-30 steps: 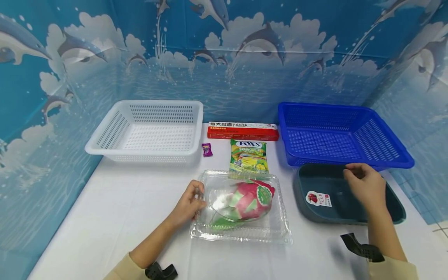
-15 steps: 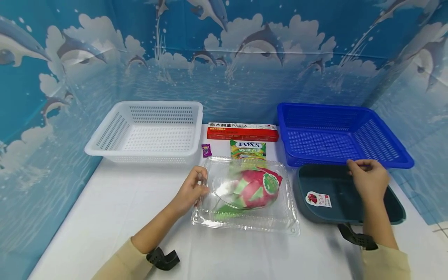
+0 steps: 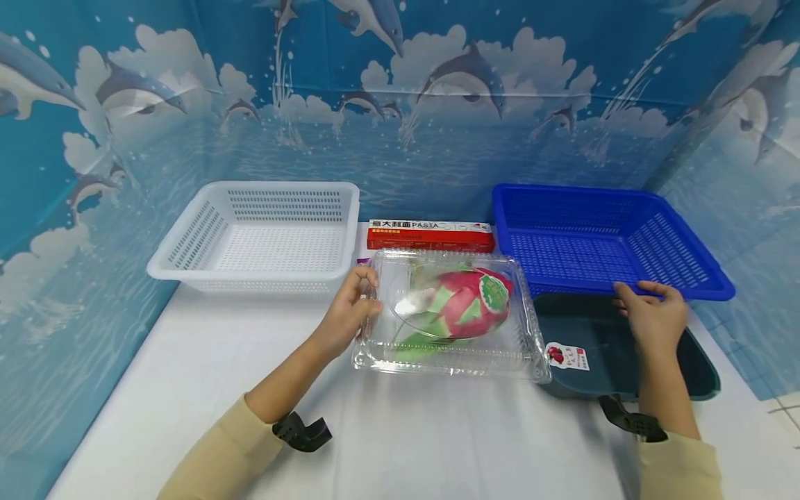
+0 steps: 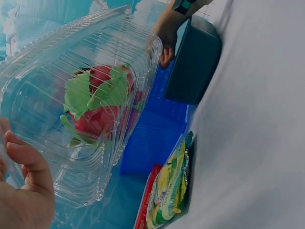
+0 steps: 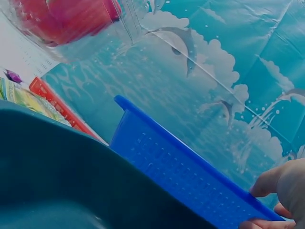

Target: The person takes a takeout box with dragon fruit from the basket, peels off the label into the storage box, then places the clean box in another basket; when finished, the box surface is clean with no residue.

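My left hand (image 3: 344,312) grips the left edge of a clear plastic clamshell container (image 3: 400,351), thumb on the near side. Inside it lies a pink and green dragon fruit (image 3: 471,305) with a green label. In the left wrist view the container (image 4: 38,105) is raised above the table and tilted. My right hand (image 3: 659,323) reaches over a dark green basin (image 3: 600,337) and pinches the front rim of the blue basket (image 3: 575,250). The right wrist view has that basket's rim (image 5: 190,155) between thumb and fingers.
A white basket (image 3: 269,278) stands at the back left. Between the baskets lies a red pasta box (image 3: 431,239). A green candy bag (image 4: 169,188) and a purple wrapped candy (image 5: 13,76) are mostly covered by the container in the head view. A dolphin-print curtain (image 3: 400,160) hangs behind.
The left hand has lifted the container with the dragon fruit, moving it away from me and slightly right, over the candy bag. The right hand has shifted slightly to the blue basket's rim.
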The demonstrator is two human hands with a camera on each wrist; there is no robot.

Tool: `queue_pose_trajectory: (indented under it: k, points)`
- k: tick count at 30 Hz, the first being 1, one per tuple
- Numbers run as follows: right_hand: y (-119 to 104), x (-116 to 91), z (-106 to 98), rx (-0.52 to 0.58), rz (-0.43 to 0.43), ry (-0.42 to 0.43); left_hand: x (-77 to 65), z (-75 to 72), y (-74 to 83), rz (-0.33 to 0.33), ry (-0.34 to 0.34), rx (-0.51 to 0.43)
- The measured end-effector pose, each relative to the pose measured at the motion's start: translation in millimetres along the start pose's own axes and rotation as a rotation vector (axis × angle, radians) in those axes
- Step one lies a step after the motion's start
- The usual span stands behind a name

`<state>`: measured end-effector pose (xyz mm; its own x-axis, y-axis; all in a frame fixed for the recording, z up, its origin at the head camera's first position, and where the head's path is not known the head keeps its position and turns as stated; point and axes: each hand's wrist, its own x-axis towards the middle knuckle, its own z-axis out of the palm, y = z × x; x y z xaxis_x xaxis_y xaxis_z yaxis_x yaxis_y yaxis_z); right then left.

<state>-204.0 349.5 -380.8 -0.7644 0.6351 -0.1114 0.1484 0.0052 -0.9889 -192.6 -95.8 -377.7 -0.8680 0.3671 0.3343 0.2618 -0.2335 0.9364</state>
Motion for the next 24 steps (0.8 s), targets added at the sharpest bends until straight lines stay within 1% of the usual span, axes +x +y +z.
queue_pose_trajectory:
  k: [4, 8, 15, 24]
  points:
    - [0, 0, 1, 0.058, 0.009, 0.004, 12.2, 3.0, 2.4, -0.001, 0.004, -0.019]
    - [1, 0, 0, 0.094, 0.024, 0.01, 28.7, 6.3, 5.6, -0.002, 0.002, -0.032]
    - [3, 2, 0, 0.141, 0.013, 0.023, 60.8, 14.4, 12.1, 0.021, -0.037, -0.068]
    - [4, 1, 0, 0.13, 0.007, 0.027, 103.2, 27.5, 20.3, 0.042, -0.054, -0.101]
